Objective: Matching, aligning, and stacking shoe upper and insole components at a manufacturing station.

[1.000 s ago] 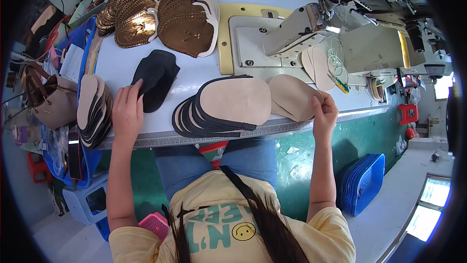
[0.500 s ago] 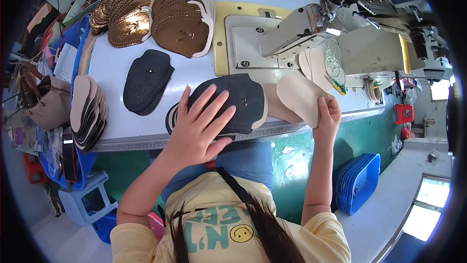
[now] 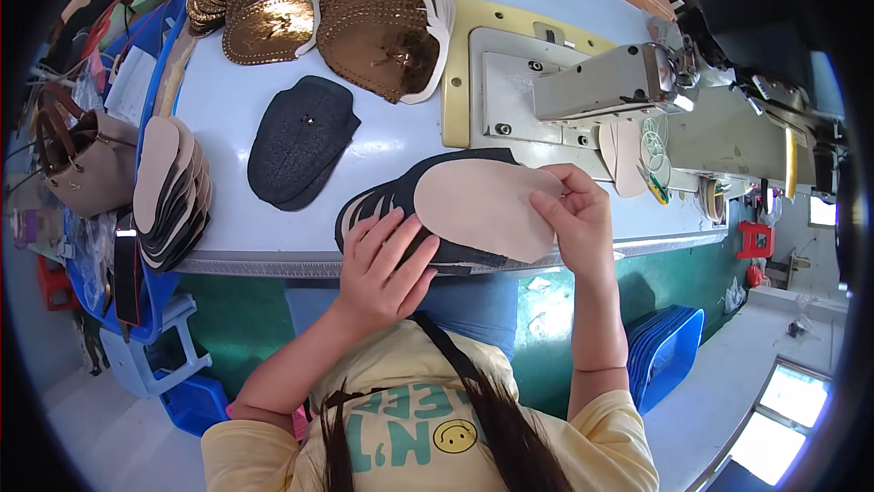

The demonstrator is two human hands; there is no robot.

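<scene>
A rounded beige lining piece (image 3: 482,208) lies over a fanned stack of black shoe-upper pieces (image 3: 401,190) at the table's front edge. My right hand (image 3: 583,219) pinches the beige piece at its right end, thumb on top. My left hand (image 3: 384,264) rests with fingers stretched and slightly apart on the stack's near left side, its fingertips close to the beige piece's left edge. Farther left on the table are overlapping black upper pieces (image 3: 300,142) with a small metal ornament. Most of the stack's right part is hidden under the beige piece.
Shiny bronze upper pieces (image 3: 382,41) lie in fanned stacks at the back. A sewing machine (image 3: 601,87) stands to the right, with beige pieces (image 3: 621,157) and green-handled snips (image 3: 657,188) beside it. Sole-shaped pieces (image 3: 168,192) are stacked at the left edge, near a handbag (image 3: 96,164).
My right hand has brought the beige piece left, from beside the stack to on top of it. My left hand has slid down toward the stack's near edge. The view has shifted slightly.
</scene>
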